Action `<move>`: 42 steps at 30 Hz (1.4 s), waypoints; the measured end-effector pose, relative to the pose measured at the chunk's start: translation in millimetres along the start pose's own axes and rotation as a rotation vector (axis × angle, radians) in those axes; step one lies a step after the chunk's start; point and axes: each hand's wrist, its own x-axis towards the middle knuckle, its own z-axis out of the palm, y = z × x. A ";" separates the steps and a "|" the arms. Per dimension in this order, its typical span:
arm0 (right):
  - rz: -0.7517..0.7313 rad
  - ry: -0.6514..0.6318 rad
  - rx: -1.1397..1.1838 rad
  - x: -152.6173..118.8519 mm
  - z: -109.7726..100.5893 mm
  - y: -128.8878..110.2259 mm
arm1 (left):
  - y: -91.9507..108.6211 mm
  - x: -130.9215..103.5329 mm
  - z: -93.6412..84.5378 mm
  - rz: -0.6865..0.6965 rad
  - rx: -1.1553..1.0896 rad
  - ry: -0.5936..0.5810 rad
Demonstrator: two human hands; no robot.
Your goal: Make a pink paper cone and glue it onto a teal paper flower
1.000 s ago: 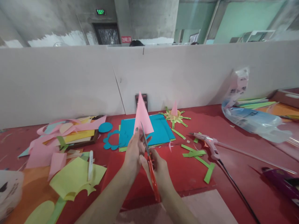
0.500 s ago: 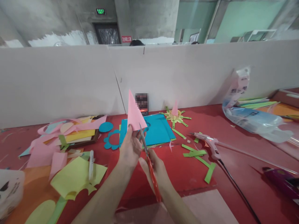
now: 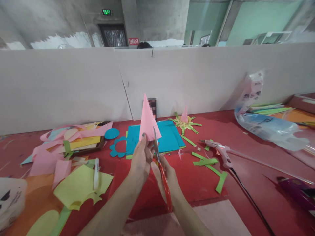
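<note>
A pink paper cone [image 3: 148, 123] points upward, pinched near its lower edge by my left hand [image 3: 141, 155]. My right hand [image 3: 167, 175] grips red-handled scissors [image 3: 164, 182], whose blades angle up against the cone's lower right part. Behind the cone lie blue sheets [image 3: 169, 136], with a blue flower-shaped ring [image 3: 114, 147] and a blue disc [image 3: 112, 133] to their left. Farther right stands a small paper piece with a pink cone [image 3: 184, 116] on a yellow base with green strips around it.
A glue gun [image 3: 221, 152] with a black cord and loose green strips [image 3: 205, 162] lie right. On the left are yellow paper [image 3: 76, 186], a white marker [image 3: 96, 173] and a tray of scraps [image 3: 99, 144]. A plastic bag [image 3: 268, 124] rests by the white partition [image 3: 197, 75].
Both hands, the cone and the scissors have shifted a little to the right. The cone has turned slightly, and the blades stay at its lower edge.
</note>
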 end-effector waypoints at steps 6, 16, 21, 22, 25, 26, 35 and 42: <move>0.001 0.017 -0.002 0.1 1.6 4.0 | -0.2 0.4 -0.4 0.019 -0.006 0.000; 0.004 0.004 -0.020 -0.6 0.2 0.1 | -0.9 0.6 -2.0 -0.013 -0.002 -0.011; 0.005 0.032 -0.049 -0.8 0.7 5.1 | 0.2 0.2 -0.6 -0.023 0.008 0.007; 0.007 0.034 -0.049 -1.0 0.5 5.0 | 0.6 -0.1 -0.1 -0.027 0.010 0.009; 0.017 0.030 -0.057 -1.7 -1.0 2.4 | 1.9 -1.3 1.0 -0.023 0.008 0.007; 0.021 0.027 -0.064 -1.9 -1.5 1.6 | 2.2 -1.7 1.2 -0.022 0.009 0.007; 0.008 0.054 -0.078 -0.4 0.6 9.8 | 0.0 -3.4 1.7 -0.022 0.015 0.023; 0.027 0.044 -0.095 -1.2 0.1 15.5 | -3.4 -3.4 1.9 -0.051 0.005 0.111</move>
